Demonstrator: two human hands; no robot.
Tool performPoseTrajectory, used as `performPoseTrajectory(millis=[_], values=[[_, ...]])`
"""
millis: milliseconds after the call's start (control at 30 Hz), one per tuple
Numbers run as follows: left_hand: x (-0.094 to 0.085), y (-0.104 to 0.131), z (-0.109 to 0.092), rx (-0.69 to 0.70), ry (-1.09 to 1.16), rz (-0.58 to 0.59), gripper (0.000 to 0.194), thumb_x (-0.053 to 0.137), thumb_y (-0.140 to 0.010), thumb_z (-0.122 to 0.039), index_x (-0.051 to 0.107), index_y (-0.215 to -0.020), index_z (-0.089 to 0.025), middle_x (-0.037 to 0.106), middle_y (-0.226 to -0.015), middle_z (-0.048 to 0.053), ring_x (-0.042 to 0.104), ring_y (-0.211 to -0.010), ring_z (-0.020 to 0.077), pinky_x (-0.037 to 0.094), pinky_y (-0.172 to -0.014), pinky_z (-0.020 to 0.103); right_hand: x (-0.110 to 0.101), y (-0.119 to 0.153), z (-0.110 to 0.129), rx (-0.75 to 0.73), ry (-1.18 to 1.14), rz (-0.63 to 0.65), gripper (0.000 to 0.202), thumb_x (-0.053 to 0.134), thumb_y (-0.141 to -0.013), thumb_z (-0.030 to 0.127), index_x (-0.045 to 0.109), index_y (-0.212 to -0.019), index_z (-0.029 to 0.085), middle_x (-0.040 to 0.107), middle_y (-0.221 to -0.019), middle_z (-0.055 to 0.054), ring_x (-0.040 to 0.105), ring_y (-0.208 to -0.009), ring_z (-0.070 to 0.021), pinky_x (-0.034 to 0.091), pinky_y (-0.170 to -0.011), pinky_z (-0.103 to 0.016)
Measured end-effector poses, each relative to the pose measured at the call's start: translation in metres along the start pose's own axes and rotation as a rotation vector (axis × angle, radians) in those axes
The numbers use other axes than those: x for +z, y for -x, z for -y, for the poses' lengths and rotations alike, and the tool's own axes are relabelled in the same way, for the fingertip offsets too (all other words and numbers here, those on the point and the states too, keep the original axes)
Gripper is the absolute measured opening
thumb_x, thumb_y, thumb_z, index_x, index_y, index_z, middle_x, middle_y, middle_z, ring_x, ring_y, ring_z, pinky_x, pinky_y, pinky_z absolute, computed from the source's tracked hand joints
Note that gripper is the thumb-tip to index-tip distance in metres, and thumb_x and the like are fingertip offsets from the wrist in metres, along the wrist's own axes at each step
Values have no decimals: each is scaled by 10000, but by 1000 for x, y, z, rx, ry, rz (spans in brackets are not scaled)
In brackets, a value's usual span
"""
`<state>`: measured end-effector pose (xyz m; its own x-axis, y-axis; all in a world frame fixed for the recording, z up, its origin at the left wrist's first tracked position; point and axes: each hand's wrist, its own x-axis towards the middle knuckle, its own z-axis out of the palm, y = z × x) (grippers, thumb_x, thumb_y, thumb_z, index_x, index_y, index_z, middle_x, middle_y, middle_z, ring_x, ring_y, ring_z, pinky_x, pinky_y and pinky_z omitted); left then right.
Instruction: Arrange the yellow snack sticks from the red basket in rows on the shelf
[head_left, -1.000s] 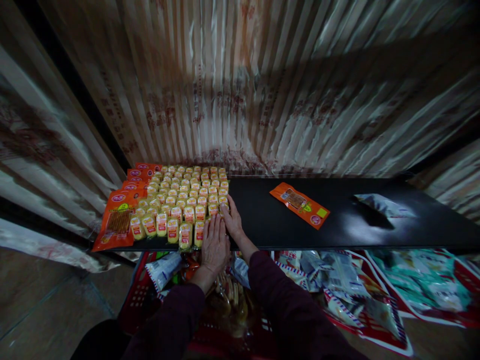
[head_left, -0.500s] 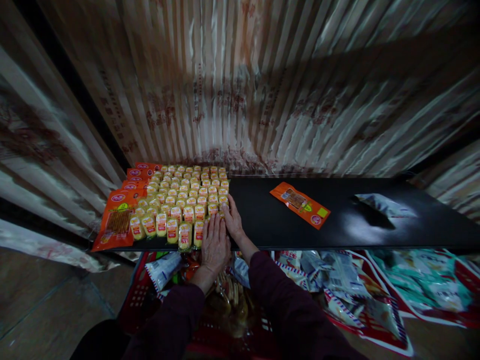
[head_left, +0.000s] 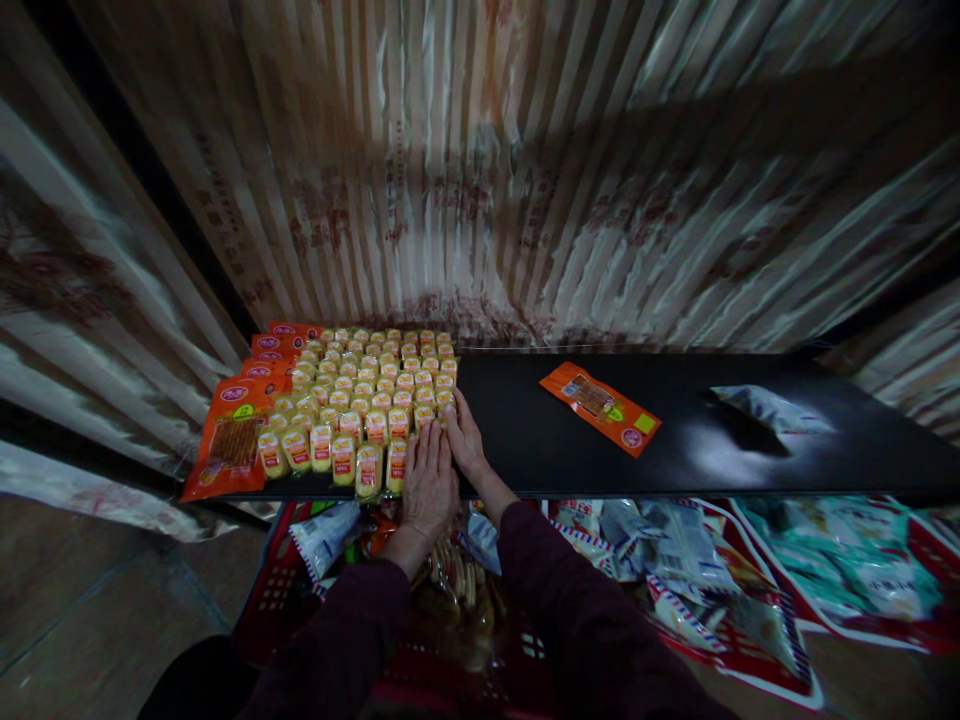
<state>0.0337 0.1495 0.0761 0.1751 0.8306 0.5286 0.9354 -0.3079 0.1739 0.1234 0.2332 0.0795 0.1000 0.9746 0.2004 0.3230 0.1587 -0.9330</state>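
Rows of small yellow wrapped packs (head_left: pixel 367 400) with red and white labels stand on the left part of the black shelf (head_left: pixel 510 430). My left hand (head_left: pixel 431 480) lies flat against the front right corner of the rows, its fingers stretched out and side by side. Against the right side of the rows rests my right hand (head_left: pixel 465 435), fingers extended and thumb near the left fingertips. Neither hand is wrapped round a pack. The packs right under my left palm are hidden.
Orange packets (head_left: pixel 236 435) line the shelf's left end. Another orange packet (head_left: pixel 602 408) and a silvery bag (head_left: pixel 769 410) lie to the right. Below, red baskets (head_left: pixel 274 590) hold snack bags, some teal (head_left: pixel 862 560). A pleated curtain (head_left: pixel 480 180) hangs behind.
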Motion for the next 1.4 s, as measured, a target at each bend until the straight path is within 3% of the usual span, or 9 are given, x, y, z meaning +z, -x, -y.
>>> performPoseTrajectory(millis=[333,533,700,833,1200,1400], values=[[-7,6,3,38,65,-66,705,462,-741,-150,316,-1420,-29,327,-1499,188,193,-1434,269,232,-1163,487,2,17,0,-38,79,-108,718,366,-880,600,354,-1417,125,374,-1481,-160,365,-1365,-255,286,-1132,-457],[-14,13,3,49,74,-79,683,459,-771,-150,311,-1430,-52,339,-1497,171,173,-1439,270,230,-1161,493,-4,30,1,-54,166,-141,732,325,-888,602,332,-1422,102,361,-1480,-178,320,-1387,-260,262,-1142,-470],[-29,36,7,-65,9,-127,602,433,-845,-151,325,-1435,-90,377,-1479,154,177,-1440,251,214,-1165,489,-4,41,-2,-93,250,-141,732,308,-903,586,275,-1446,97,327,-1494,-188,293,-1398,-264,268,-1136,-486],[-37,53,9,-144,-34,-112,580,435,-882,-212,322,-1439,-97,327,-1505,157,151,-1445,266,219,-1159,502,0,44,-3,-166,320,-94,745,325,-905,575,242,-1457,82,290,-1510,-196,235,-1422,-262,260,-1143,-482],[-18,50,5,-149,0,-24,595,455,-889,-235,300,-1451,-116,200,-1551,163,99,-1448,292,226,-1148,537,6,39,-9,-219,349,-123,630,257,-950,476,223,-1467,117,259,-1522,-183,192,-1436,-251,268,-1135,-513],[-12,41,6,-152,7,-47,604,439,-889,-192,262,-1459,-97,190,-1549,188,32,-1450,293,256,-1139,533,7,33,-5,-314,345,-116,605,270,-955,444,210,-1471,135,224,-1536,-168,194,-1436,-241,270,-1142,-503]])
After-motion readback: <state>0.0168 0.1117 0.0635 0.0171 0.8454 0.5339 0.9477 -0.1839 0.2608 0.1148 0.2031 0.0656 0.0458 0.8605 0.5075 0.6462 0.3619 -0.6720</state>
